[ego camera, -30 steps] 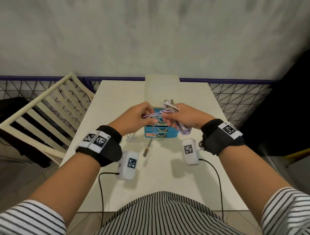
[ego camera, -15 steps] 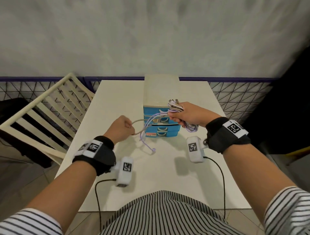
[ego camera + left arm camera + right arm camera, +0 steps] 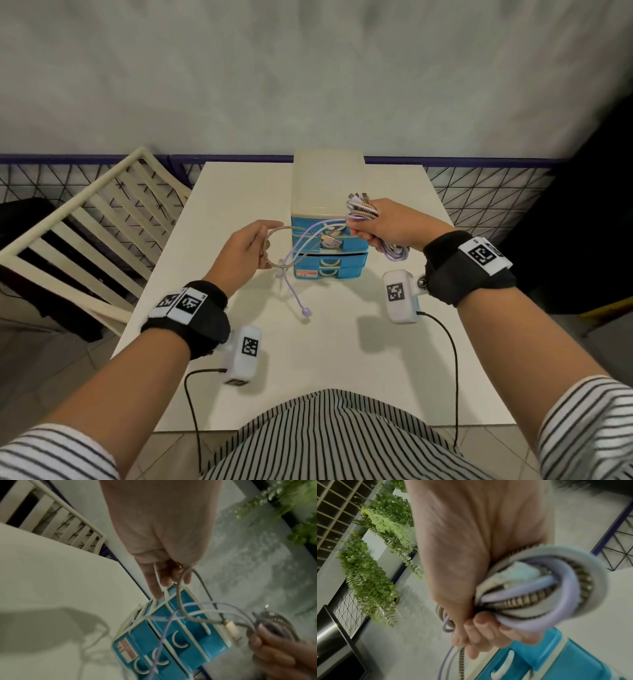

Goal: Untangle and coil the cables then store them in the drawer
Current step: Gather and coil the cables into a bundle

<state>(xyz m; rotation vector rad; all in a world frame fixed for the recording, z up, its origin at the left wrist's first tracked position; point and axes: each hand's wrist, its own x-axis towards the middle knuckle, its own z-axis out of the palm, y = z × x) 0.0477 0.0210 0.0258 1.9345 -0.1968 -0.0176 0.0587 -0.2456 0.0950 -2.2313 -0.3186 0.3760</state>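
Observation:
A small drawer unit [image 3: 329, 181] with a cream top and blue drawers [image 3: 185, 639] stands at the middle of the white table [image 3: 239, 192]. My right hand [image 3: 383, 226] grips a coiled bundle of cables [image 3: 556, 588], purple, white and braided, in front of the unit's top right. From the bundle a braided cable [image 3: 274, 240] loops left to my left hand [image 3: 246, 246], which pinches it. A purple cable [image 3: 294, 294] hangs from the bundle, its plug [image 3: 306, 311] low over the table. All drawers look closed.
A cream slatted chair [image 3: 78, 233] stands at the table's left edge. A wire mesh fence [image 3: 479, 192] with a blue rail runs behind the table, against a grey wall. Green hanging plants [image 3: 373, 555] show in the wrist views.
My hands were together at the drawer unit. The left hand drew a braided loop out to the left and now holds it higher, while the right hand lifted the bundle slightly right.

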